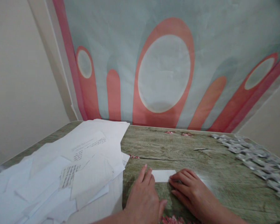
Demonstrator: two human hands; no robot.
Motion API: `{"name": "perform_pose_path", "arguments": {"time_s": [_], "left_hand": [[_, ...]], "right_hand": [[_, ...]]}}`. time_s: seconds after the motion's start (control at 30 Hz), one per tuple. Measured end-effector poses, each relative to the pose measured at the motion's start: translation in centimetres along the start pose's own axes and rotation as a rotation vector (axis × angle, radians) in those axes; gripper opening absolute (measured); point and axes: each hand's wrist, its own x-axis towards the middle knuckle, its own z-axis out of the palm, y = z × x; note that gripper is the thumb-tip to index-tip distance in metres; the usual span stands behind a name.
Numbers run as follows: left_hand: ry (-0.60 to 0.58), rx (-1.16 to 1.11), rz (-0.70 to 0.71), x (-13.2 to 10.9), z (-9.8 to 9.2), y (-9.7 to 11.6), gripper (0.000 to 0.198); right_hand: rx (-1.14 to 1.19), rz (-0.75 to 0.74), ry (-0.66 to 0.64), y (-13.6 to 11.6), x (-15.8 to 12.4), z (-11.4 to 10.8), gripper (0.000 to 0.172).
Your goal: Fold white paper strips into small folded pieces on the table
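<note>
A small white folded paper (163,175) lies on the wood-patterned table (177,149) near the front edge. My left hand (144,197) rests flat on the table with its fingers stretched out, fingertips touching the paper's left end. My right hand (190,189) lies on the paper's right end, fingers bent and pressed together against it. Part of the paper is hidden under both hands.
A loose pile of white paper sheets (67,174), some with printed text, covers the table's left side. Several folded printed paper pieces (254,155) lie in a row along the right edge. A patterned cloth (163,71) hangs on the wall behind.
</note>
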Motion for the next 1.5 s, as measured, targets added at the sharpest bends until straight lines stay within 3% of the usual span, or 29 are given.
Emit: {"name": "perform_pose_path", "arguments": {"time_s": [0.23,0.87,1.13,1.33,1.5], "left_hand": [[-0.014,0.033,0.035,0.1,0.7,0.1,0.053],[-0.012,0.093,0.014,0.0,0.7,0.2,0.053],[0.020,0.093,0.000,0.0,1.1,0.2,0.049],[0.065,0.103,0.019,0.0,1.5,0.0,0.045],[0.112,0.081,0.025,0.2,1.7,-0.1,0.041]], "right_hand": [[-0.097,-0.030,-0.064,-0.7,0.0,-0.2,0.037],[-0.244,0.039,-0.029,1.3,-0.9,-1.1,0.014],[-0.130,0.051,0.006,1.9,-1.1,-0.3,0.015],[-0.004,0.121,-0.065,2.6,-1.0,-0.1,0.028],[0.152,0.180,-0.174,2.0,1.0,-0.3,0.030]]}}
